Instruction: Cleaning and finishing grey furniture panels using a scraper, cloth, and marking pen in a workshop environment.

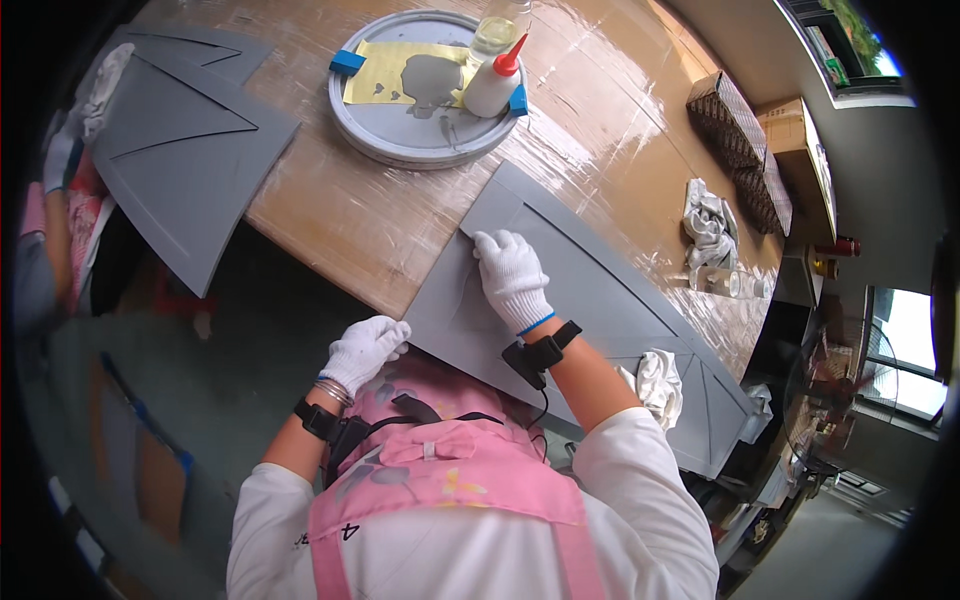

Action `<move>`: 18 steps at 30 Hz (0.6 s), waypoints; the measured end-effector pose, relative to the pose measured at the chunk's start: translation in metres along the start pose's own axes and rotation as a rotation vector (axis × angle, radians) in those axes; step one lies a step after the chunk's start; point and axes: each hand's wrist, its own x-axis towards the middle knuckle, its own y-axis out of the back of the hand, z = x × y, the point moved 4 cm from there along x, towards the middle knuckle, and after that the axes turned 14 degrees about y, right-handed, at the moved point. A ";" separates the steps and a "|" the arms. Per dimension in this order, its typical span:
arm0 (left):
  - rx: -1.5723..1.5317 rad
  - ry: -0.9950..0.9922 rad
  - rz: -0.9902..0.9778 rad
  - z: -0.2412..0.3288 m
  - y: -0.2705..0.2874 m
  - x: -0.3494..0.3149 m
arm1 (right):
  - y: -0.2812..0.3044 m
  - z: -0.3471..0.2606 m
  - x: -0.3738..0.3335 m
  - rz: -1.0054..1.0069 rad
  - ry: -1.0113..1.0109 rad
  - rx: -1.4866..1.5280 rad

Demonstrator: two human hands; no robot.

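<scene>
A long grey panel (590, 300) with raised ridges lies across the table's front edge. At its near left corner, my left hand (366, 354), in a white knit glove, has its fingers closed on the edge. My right hand (514, 282), gloved the same way, rests over the panel's left part with fingers curled together against the surface. Anything inside those fingers is hidden. A crumpled white cloth (659, 388) lies on the panel, right of my right forearm.
A round grey lid (372, 142) bears yellow paper with grey paste, a white red-tipped bottle (492, 84), a clear jar (497, 32) and blue blocks. Another grey panel (200, 150) overhangs the table at left, near another person's gloved hand (62, 150). A rag (710, 225) lies right.
</scene>
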 end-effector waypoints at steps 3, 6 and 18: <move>-0.051 0.041 -0.018 -0.004 -0.001 -0.005 | -0.006 -0.066 -0.036 -0.262 0.151 0.151; -0.100 0.043 -0.030 -0.010 -0.002 -0.001 | 0.009 -0.035 -0.009 -0.096 0.078 0.172; -0.130 0.033 -0.056 -0.008 0.001 0.004 | 0.004 -0.055 -0.024 -0.170 0.084 0.204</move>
